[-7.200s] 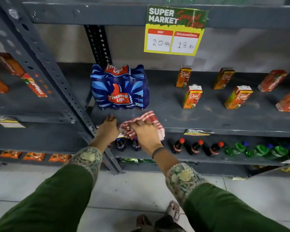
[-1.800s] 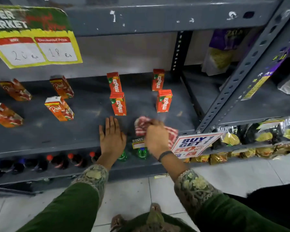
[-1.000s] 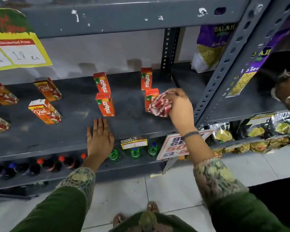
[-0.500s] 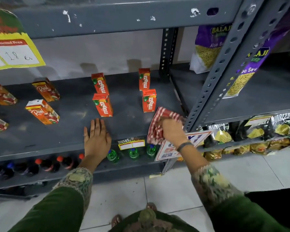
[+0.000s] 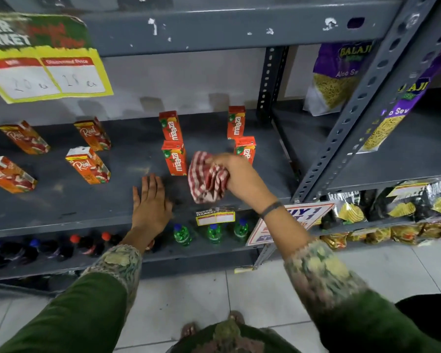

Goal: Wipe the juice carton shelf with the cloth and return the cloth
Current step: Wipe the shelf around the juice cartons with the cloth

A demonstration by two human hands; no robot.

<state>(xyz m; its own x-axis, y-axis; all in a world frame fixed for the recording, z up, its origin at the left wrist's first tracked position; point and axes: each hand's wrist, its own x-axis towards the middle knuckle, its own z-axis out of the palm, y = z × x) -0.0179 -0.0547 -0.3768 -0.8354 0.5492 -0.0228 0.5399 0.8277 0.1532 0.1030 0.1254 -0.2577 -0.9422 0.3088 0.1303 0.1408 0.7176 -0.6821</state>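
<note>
Right hand (image 5: 236, 178) grips bunched cloth (image 5: 206, 178) btwn cartons; left hand (image 5: 150, 203) flat, fingers spread.

Setting: shop aisle, seen from above. Grey slotted-steel racking; perforated front upright (image 5: 367, 103) runs diagonally at 2 o'clock, rear upright (image 5: 271, 80) at 12. Paint chipped white along the upper shelf edge (image 5: 214, 29). Plain pale wall (image 5: 183, 80) behind, faintly shadowed. Floor (image 5: 194, 299) at 6 o'clock: pale square tiles, thin grout lines, a few dark specks, possibly dirt. Lighting even, source out of view.
</note>
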